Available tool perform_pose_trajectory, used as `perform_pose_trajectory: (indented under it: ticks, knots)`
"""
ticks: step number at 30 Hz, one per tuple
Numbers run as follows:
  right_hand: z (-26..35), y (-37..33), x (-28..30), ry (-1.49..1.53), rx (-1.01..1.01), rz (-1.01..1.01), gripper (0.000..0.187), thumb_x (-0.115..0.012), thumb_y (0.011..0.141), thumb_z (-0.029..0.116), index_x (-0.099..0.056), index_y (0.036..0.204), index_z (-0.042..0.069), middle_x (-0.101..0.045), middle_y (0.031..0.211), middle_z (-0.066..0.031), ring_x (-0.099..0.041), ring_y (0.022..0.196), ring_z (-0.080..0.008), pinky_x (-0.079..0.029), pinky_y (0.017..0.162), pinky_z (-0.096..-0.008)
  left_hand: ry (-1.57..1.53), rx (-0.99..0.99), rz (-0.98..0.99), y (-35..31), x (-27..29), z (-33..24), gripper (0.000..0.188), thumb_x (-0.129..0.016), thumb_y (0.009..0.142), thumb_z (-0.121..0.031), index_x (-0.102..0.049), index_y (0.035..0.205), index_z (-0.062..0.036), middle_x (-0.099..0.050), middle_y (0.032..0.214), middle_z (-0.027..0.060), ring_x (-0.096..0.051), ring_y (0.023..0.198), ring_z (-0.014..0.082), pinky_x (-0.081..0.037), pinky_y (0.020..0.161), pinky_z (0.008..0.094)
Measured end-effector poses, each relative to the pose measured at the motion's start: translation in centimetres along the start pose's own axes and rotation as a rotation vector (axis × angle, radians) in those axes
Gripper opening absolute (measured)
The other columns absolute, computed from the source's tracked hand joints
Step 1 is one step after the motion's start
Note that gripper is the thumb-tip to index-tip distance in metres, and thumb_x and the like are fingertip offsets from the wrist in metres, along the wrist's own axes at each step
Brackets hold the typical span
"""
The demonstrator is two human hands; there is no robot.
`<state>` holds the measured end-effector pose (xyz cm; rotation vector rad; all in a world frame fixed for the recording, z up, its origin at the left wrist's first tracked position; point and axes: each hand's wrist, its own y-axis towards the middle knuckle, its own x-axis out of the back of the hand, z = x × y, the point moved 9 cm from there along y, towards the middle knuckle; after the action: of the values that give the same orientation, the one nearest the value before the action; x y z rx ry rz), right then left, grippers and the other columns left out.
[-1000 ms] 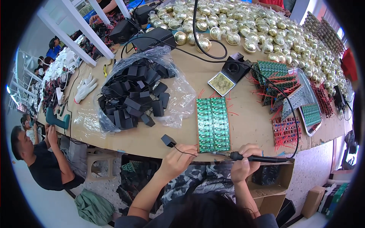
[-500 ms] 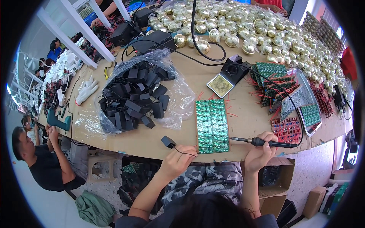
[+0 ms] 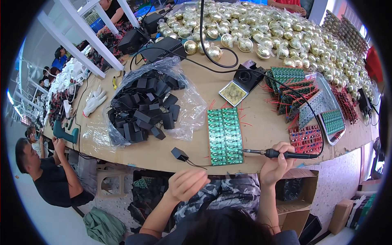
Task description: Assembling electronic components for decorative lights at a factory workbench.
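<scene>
My right hand [image 3: 276, 165] grips a soldering iron [image 3: 296, 155] like a pen, its tip at the lower right edge of a green circuit board panel [image 3: 225, 136]. The panel lies on the table in front of me. Just below the table edge my left hand [image 3: 188, 184] is raised, fingers loosely bent, apart from the wires. Nothing shows in it, though its palm side is hidden. Left of the panel a small black box [image 3: 179, 154] lies on the table, its dark wires [image 3: 197, 165] running to the panel's lower left corner.
A plastic bag of black boxes [image 3: 143, 106] lies left. Behind the panel stands an iron holder with a tip-cleaning tray [image 3: 233, 94]. Wired boards [image 3: 292, 96] and a metal tray [image 3: 331, 87] are at right; golden balls [image 3: 253, 30] fill the back. A person [image 3: 53, 171] sits at left.
My left hand has let go of the wire and drawn back below the table edge. The black box rests by the panel. The iron stays at the panel's right edge.
</scene>
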<state>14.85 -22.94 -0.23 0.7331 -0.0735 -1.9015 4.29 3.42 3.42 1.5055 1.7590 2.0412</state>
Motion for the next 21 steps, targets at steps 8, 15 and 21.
perform_pose_trajectory:
  ticks: [8, 15, 21]
  knots:
    - [0.4, -0.2, -0.2, -0.002, -0.01, 0.04, 0.016, -0.052, 0.083, 0.015, -0.044, 0.092, 0.004, -0.041, 0.087, -0.0079, -0.038, 0.073, -0.0131, -0.033, 0.065, -0.0232, 0.176, 0.102, 0.097, 2.6, -0.2, 1.4, 0.02, -0.076, 0.079, -0.012, -0.062, 0.094, -0.0146, -0.071, 0.092, -0.0037, -0.069, 0.088, 0.0136, -0.033, 0.101, 0.038]
    - [1.0, -1.6, -1.0, -0.065, -0.021, 0.139, 0.019, -0.055, 0.082, 0.017, -0.045, 0.09, 0.004, -0.043, 0.088, -0.0094, -0.041, 0.078, -0.0155, -0.036, 0.072, -0.0273, 0.177, 0.151, 0.312, 2.5, -3.0, 0.2, 0.024, -0.07, 0.079, -0.009, -0.071, 0.102, -0.0108, -0.067, 0.09, -0.0036, -0.063, 0.081, 0.0106, -0.037, 0.096, 0.034]
    - [0.6, -2.1, -1.2, -0.058, -0.074, 0.177, 0.02, -0.057, 0.081, 0.018, -0.045, 0.089, 0.004, -0.044, 0.088, -0.0098, -0.042, 0.08, -0.0161, -0.036, 0.075, -0.029, 0.111, 0.213, 0.246, 3.1, -3.3, 0.2, 0.03, -0.076, 0.075, -0.016, -0.071, 0.104, -0.0104, -0.068, 0.097, -0.0007, -0.064, 0.079, 0.016, -0.039, 0.093, 0.0365]
